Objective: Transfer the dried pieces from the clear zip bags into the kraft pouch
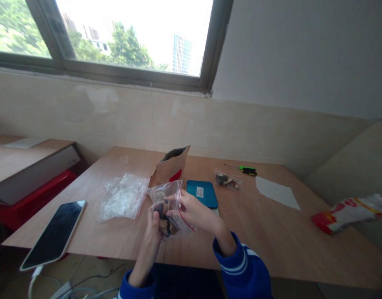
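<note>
Both hands hold a small clear zip bag (170,198) with a red seal line above the wooden table (272,232). My left hand (153,231) grips the bag from below and the left. My right hand (193,211) pinches its right side near the red strip. Dark and tan pieces show inside the bag. A pile of empty clear zip bags (124,196) lies just left of my hands. A brown paper pouch (171,167) stands open behind the bag.
A teal flat device (202,193) lies right of the pouch. Farther back are a filled zip bag (227,180), a green-handled screwdriver (246,170) and a white sheet (276,192). A tablet (55,234) overhangs the left edge. A red-white package (349,212) lies at right.
</note>
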### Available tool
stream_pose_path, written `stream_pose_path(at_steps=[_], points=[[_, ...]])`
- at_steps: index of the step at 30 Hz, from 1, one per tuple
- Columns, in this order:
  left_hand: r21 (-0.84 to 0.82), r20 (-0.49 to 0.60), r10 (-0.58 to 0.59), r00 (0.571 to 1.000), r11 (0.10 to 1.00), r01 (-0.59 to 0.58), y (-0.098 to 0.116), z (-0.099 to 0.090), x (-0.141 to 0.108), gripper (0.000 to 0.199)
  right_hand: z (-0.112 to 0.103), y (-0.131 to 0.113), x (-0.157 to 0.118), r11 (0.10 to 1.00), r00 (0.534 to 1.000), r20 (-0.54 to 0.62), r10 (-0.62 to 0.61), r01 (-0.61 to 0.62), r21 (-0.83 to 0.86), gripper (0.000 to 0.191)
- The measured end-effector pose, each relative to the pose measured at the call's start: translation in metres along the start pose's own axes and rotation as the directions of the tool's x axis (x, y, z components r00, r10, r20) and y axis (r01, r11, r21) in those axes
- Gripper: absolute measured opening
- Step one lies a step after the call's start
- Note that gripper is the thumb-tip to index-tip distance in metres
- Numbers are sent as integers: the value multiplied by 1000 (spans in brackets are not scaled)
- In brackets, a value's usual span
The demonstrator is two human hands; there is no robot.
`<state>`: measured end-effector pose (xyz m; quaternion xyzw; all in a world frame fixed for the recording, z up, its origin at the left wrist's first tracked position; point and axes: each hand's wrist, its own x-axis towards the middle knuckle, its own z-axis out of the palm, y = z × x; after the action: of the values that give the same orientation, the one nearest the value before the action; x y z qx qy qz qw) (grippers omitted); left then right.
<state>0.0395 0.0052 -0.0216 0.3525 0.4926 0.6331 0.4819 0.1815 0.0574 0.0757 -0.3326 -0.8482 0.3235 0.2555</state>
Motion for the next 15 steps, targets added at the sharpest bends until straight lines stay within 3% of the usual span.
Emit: stream_pose_path(at_steps=[5,12,15], points=[[113,-94,79,992,991,-69,9,0,-3,60,-2,-1,-2,995,996,-52,76,-72,72,22],[88,-140,104,985,992,-92,15,1,-3,55,-2,4,-3,924,989,-105,104,-57,377,22],[33,-144,61,988,998,-57,17,2,-6,57,-4,6,-5,897,985,-110,132,-71,437,24]])
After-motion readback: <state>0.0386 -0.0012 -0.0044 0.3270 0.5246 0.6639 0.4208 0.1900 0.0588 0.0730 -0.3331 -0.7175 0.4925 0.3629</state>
